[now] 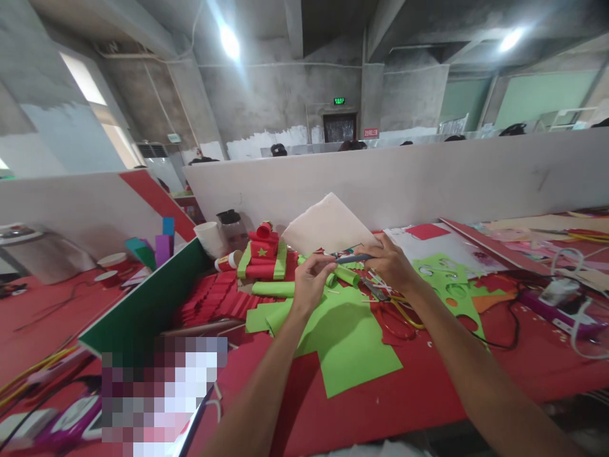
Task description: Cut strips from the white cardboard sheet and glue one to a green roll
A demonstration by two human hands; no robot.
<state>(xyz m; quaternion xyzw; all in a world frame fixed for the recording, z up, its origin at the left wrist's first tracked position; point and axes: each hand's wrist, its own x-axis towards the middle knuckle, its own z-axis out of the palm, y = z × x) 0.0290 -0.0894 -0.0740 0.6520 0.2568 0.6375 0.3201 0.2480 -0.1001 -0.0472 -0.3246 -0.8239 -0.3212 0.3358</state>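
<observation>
A slim blue-grey pen-like stick (352,258) lies level between my two hands above the table; its exact kind is too small to tell. My right hand (387,263) grips its right part. My left hand (311,282) is closed with fingertips pinched at its left end. Underneath are bright green paper sheets (352,343) and a rolled green paper piece (346,275). A pair of pliers (375,290) and scissors with red and yellow handles (397,324) lie below my right hand. Behind my hands stands a large whitish sheet (328,222) with a pointed top.
Left of my hands are a red and green paper model (262,252) with a star, pleated red paper (214,298) and a green board (147,304). A paper cup (212,238) stands behind. Cut-out green paper (447,285) and a purple power strip (561,311) lie right.
</observation>
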